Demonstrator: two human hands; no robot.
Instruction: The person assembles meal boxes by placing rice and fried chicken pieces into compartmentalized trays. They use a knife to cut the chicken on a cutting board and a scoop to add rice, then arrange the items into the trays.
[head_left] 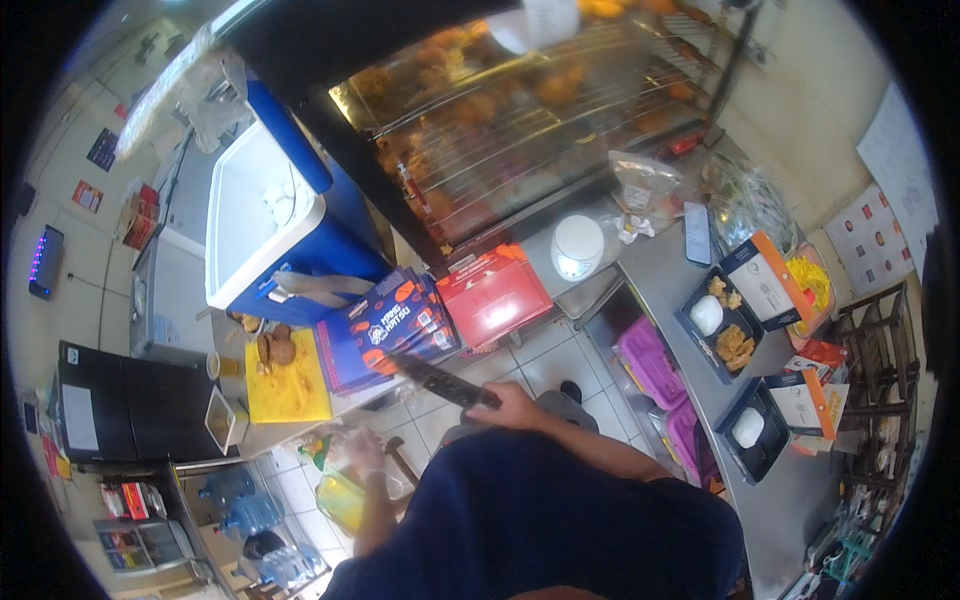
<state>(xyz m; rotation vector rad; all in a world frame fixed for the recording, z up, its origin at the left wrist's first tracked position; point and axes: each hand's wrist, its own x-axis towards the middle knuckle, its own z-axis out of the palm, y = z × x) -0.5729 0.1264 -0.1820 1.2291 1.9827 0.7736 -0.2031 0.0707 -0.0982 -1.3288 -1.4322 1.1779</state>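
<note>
My right hand (508,405) is closed around the handle of a kitchen knife (436,381). Its long dark blade points up and left, toward a stack of printed purple and orange boxes (405,325). Lower left, my left hand (362,452) seems covered by a clear plastic glove; its fingers are blurred, and whether they hold anything is unclear. It is in front of a yellow and green item (340,500) lower down. Beyond it, a yellow cutting board (290,385) carries brown fried pieces (277,350) on the counter.
A blue cooler (285,270) with its lid up stands behind the boxes. Beside a red box (492,298) sits a white scale (577,245). On the right counter are a phone (697,233) and open food boxes (712,325) with rice. A glass display cabinet (520,130) fills the back.
</note>
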